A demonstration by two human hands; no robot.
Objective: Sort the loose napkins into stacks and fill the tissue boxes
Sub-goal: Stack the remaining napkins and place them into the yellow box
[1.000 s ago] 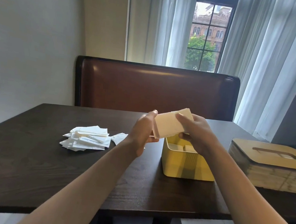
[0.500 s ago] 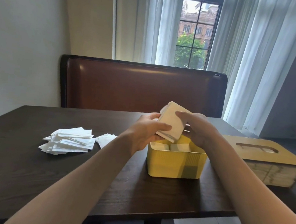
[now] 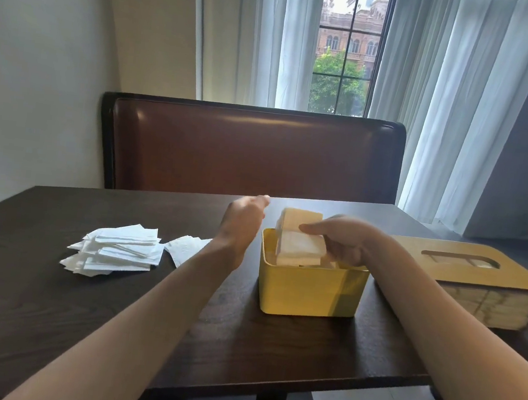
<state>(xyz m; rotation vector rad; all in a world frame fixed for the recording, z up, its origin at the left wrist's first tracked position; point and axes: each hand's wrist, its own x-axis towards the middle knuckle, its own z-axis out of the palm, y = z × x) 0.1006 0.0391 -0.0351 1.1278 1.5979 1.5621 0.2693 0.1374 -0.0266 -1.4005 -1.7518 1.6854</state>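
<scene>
A yellow open tissue box [image 3: 308,289] stands on the dark table. My right hand [image 3: 344,241] grips a stack of white napkins [image 3: 299,239] and holds it in the mouth of the box, its lower end inside. My left hand [image 3: 242,220] hovers just left of the box with fingers extended, touching nothing. A loose pile of white napkins [image 3: 117,249] lies on the table to the left, with one single napkin [image 3: 186,248] beside it.
A wooden tissue box [image 3: 481,288] with a slotted lid stands at the right on the table [image 3: 34,299]. A brown leather bench back rises behind the table. The table's near edge runs below my forearms.
My left hand has let go of the napkin stack and moved off to the left. My right hand has lowered the stack into the yellow box.
</scene>
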